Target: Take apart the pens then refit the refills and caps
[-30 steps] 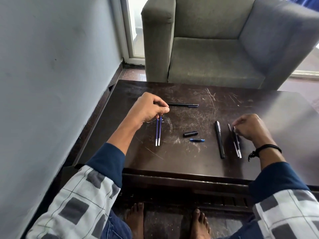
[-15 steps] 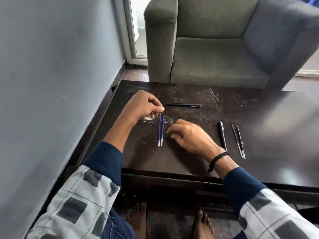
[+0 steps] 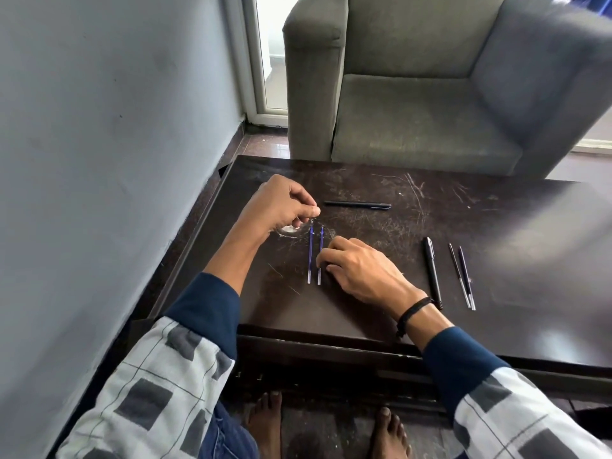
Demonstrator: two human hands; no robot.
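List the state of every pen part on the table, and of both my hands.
Left blue refill: bare, lying flat.
Right blue refill: bare, flat, fingertips on it.
Far black pen: assembled, lying crosswise.
Near black pen: looks assembled, untouched.
Two dark refills: bare, side by side.
Left hand: fingers curled; contents unclear.
Right hand: curled, fingertips on that refill; grip unclear.

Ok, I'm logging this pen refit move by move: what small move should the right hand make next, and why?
Probably pinch the right blue refill and lift it off the table. The right hand has its fingertips against that refill, which lies flat beside the left blue refill, and the black barrel it may fit lies apart to the right.
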